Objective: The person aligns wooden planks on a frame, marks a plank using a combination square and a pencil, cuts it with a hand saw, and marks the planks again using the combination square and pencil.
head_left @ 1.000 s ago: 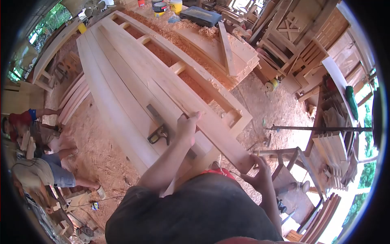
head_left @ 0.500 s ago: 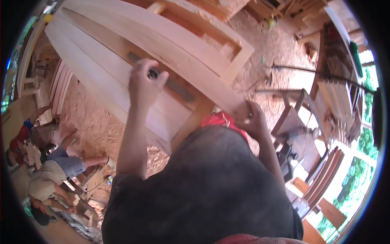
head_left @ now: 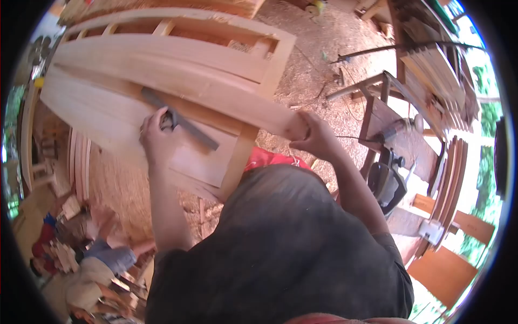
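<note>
My left hand [head_left: 156, 132] has its fingers and thumb curled round a dark piece at the middle of a long, straight grey bar tool [head_left: 197, 135]. The tool's exact kind is unclear. It slants across a pale flat board [head_left: 108, 97]. With my right hand [head_left: 318, 135] I grip the near end of a long curved plank [head_left: 216, 92], thumb on one side and fingers on the other. This plank runs away to the far left, above the flat board.
A slotted wooden frame [head_left: 205, 35] lies beyond the plank. Shavings cover the floor [head_left: 307, 59]. A black power tool [head_left: 386, 186] stands at right, near stacked curved strips [head_left: 448, 178]. Another person [head_left: 102, 270] is low at left among wood pieces.
The view has turned, and the boards appear shifted left and more level. My left hand and the bar tool appear lower and farther left. My right hand stays at the plank's end.
</note>
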`<act>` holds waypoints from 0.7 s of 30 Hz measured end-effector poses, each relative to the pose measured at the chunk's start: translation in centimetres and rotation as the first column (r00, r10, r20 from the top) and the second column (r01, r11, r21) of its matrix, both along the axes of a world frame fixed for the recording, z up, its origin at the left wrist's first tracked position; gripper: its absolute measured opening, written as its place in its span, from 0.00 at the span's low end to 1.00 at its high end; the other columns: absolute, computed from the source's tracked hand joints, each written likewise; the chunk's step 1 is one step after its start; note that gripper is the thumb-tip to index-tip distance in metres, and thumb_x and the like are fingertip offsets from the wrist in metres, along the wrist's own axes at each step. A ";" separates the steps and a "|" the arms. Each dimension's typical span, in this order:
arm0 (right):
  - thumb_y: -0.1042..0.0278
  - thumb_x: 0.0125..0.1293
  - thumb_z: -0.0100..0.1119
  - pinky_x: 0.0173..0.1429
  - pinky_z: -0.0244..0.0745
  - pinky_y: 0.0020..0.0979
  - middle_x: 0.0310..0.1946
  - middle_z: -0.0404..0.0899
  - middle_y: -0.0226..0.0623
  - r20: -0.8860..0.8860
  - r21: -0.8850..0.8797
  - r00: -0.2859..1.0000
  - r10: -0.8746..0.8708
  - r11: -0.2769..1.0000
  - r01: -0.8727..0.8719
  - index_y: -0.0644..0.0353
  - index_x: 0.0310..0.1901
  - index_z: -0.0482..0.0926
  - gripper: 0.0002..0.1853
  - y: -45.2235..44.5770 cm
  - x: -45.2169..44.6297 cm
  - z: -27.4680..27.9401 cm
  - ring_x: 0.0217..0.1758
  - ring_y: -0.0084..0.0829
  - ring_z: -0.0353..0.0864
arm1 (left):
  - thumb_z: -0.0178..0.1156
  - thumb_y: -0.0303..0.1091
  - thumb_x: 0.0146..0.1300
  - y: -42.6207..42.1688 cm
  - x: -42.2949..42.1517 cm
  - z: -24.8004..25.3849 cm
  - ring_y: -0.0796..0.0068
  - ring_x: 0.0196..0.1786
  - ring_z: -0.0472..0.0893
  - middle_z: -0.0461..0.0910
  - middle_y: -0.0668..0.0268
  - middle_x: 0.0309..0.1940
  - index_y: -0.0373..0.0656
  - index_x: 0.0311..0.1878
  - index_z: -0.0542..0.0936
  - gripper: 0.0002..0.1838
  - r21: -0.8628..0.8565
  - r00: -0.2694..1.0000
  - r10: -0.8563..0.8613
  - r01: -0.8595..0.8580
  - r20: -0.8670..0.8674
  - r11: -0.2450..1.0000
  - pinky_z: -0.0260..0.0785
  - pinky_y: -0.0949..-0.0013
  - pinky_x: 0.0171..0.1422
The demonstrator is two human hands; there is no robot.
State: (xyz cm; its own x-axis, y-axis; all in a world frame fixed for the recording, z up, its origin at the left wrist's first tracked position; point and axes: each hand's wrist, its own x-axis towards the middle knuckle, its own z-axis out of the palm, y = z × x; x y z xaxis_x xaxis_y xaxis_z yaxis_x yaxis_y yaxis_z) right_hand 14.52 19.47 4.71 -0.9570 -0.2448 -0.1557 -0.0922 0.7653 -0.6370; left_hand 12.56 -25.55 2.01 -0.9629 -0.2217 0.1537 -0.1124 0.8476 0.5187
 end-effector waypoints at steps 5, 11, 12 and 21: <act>0.63 0.50 0.85 0.72 0.77 0.48 0.63 0.82 0.58 0.097 -0.188 0.992 -0.078 0.977 0.096 0.66 0.73 0.75 0.48 -2.4 6.3 -0.6 0.66 0.58 0.82 | 0.75 0.22 0.48 -4.7 3.1 -1.6 0.55 0.59 0.88 0.89 0.55 0.56 0.42 0.60 0.88 0.30 0.036 0.987 0.032 -0.027 -0.157 0.999 0.80 0.56 0.68; 0.57 0.55 0.86 0.73 0.79 0.48 0.68 0.77 0.55 0.153 -0.437 0.887 -0.436 0.775 0.456 0.63 0.77 0.68 0.50 -2.6 15.1 -1.8 0.67 0.54 0.83 | 0.72 0.22 0.56 -4.4 5.2 -0.9 0.62 0.57 0.87 0.87 0.57 0.57 0.37 0.60 0.87 0.26 0.214 0.987 0.062 -0.030 -0.145 0.976 0.81 0.62 0.65; 0.55 0.55 0.86 0.71 0.80 0.48 0.67 0.78 0.52 0.163 -0.428 0.848 -0.504 0.739 0.521 0.61 0.76 0.71 0.49 -2.2 17.0 -2.2 0.63 0.53 0.85 | 0.73 0.22 0.56 -4.2 5.5 -1.1 0.62 0.57 0.87 0.86 0.57 0.57 0.37 0.60 0.87 0.25 0.171 0.990 0.047 -0.023 -0.137 0.985 0.81 0.62 0.64; 0.59 0.62 0.77 0.56 0.86 0.45 0.50 0.89 0.45 0.053 -0.176 0.632 -0.773 0.616 0.768 0.57 0.67 0.80 0.32 -1.0 32.4 -7.6 0.46 0.44 0.91 | 0.75 0.31 0.56 -1.7 5.1 -0.8 0.55 0.60 0.83 0.81 0.54 0.61 0.38 0.58 0.87 0.25 -0.222 0.993 0.020 -0.047 -0.119 0.974 0.80 0.53 0.62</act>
State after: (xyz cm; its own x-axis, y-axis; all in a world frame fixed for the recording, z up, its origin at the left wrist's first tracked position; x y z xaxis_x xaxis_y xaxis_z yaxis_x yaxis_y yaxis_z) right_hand 46.90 18.45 -2.90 -0.8092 0.5650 -0.1609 0.4634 0.4455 -0.7661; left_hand 17.68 -27.30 1.21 -0.9285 -0.2010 0.3122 -0.0934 0.9403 0.3274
